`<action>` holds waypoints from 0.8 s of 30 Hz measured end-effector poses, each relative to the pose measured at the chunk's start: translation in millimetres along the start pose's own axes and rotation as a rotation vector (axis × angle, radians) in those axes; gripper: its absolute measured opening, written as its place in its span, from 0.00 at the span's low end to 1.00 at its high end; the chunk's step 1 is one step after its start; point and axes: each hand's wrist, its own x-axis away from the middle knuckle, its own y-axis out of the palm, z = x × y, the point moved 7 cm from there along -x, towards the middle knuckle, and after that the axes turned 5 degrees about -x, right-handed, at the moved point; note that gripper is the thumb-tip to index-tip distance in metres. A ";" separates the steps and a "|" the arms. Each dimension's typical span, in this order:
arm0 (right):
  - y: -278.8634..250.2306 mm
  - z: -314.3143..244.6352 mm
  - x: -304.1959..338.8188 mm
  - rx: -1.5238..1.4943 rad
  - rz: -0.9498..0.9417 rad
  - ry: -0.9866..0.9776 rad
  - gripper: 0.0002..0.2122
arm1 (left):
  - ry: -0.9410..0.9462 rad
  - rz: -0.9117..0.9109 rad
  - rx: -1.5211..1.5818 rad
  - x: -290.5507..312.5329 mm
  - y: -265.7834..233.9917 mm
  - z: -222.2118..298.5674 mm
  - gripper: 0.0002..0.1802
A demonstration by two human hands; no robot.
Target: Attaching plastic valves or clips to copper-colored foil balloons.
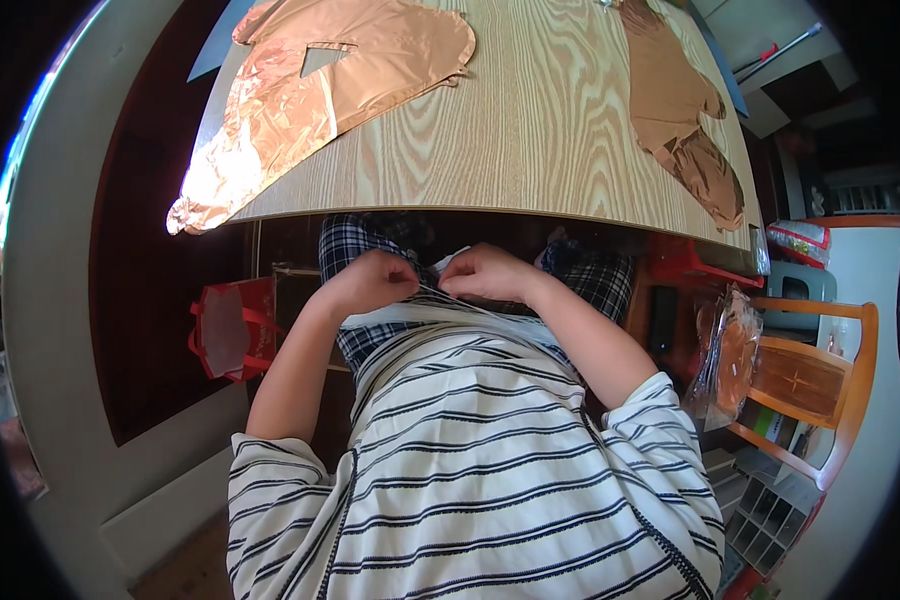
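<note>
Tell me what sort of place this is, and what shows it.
Probably a room in a home, though a small workroom is possible: a wood-grain table, a wooden chair and a red bag suggest it.

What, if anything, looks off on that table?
The shiny copper-coloured foil shape at left appears to overhang the front-left corner of the pale wood-grain tabletop, its tip crumpled; the brown foil shape at right has a bunched end. Nothing looks spilled.

Your white top (480,430), at the lower centre of the frame, has dark paired stripes, black-trimmed seams and loose sleeves (275,490); your trousers (605,282) are navy-and-white plaid.
</note>
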 end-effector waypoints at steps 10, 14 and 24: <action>3.8 -8.3 -19.7 0.288 -0.054 -0.146 0.12 | 0.044 0.013 0.014 1.0 0.6 -3.4 0.08; 1.0 -14.2 -18.3 0.257 -0.038 -0.172 0.11 | 0.008 -0.028 0.011 -1.1 3.7 -7.5 0.08; -1.1 -5.3 -20.6 0.164 -0.010 -0.147 0.11 | 0.058 0.043 0.135 -7.8 7.4 1.0 0.10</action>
